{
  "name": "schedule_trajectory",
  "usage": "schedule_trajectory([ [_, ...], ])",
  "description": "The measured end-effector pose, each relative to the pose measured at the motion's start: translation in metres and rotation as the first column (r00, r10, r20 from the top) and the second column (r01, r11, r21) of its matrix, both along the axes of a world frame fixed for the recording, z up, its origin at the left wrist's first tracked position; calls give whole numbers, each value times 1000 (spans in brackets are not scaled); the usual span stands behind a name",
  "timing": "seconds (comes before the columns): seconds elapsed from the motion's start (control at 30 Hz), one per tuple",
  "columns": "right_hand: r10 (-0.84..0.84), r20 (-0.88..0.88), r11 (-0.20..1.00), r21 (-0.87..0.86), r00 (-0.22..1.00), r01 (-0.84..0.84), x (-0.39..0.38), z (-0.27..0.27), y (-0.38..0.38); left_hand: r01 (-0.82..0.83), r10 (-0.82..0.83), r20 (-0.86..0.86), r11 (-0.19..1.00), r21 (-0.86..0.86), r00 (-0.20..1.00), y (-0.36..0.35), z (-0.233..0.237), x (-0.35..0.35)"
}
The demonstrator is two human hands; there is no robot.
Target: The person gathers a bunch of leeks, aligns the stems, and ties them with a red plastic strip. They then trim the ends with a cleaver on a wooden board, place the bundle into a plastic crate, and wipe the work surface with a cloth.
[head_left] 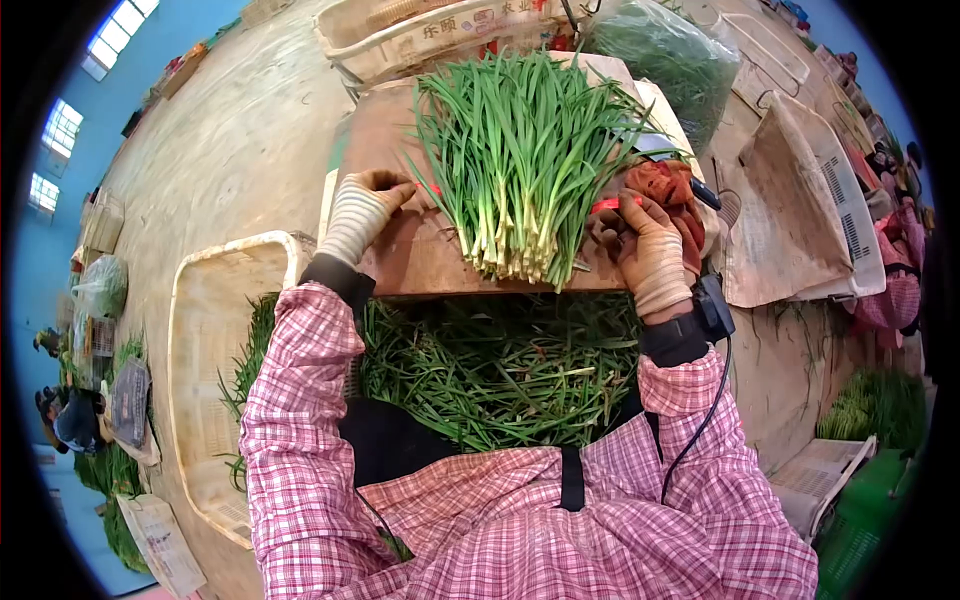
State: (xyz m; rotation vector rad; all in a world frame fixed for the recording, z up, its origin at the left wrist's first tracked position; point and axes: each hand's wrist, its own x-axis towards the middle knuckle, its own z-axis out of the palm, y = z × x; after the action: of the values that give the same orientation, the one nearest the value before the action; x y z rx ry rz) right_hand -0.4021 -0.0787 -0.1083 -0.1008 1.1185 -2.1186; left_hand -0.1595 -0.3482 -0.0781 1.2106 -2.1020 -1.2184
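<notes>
A thick bunch of garlic chives (525, 165) lies on a brown board (390, 140), its pale cut ends toward me and its green leaves pointing away. My left hand (368, 212), in a fingerless wrap, is closed at the left side of the bunch, pinching one end of a red strip (428, 189). On the right, my right hand (645, 240) grips the strip's other red end between thumb and fingers. The strip's middle is hidden, apparently beneath the bunch. Beside my right hand sits a reddish-brown cloth (668, 190).
Loose chive leaves (500, 370) fill the space below the board. A cream crate (180, 350) stands at left, another crate (400, 45) beyond the board. At right are a bag of greens (665, 70) and a tilted, lined crate (790, 200). People work at the far edges.
</notes>
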Motion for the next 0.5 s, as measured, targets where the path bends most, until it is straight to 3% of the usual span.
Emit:
schedule_trajectory([
  [0.1,-34,-62,995,92,997,39,6,13,-5,39,-26,-193,997,65,981,6,10,-12],
  [0.13,-28,-87,992,120,996,39,5,14,-7,83,-77,-239,996,15,968,12,20,-20],
  [0.27,-159,-349,986,-2,924,169,20,28,-39,318,-336,-359,942,-110,871,36,37,-71],
  [0.33,-132,-487,990,-24,864,138,17,24,-51,391,-411,-284,912,-128,866,51,44,-93],
  [0.4,-62,-421,998,-13,905,62,16,23,-58,431,-412,-344,902,-24,844,56,35,-107],
  [0.5,31,-485,999,3,874,-34,20,33,-64,412,-358,-420,910,41,834,57,32,-103],
])
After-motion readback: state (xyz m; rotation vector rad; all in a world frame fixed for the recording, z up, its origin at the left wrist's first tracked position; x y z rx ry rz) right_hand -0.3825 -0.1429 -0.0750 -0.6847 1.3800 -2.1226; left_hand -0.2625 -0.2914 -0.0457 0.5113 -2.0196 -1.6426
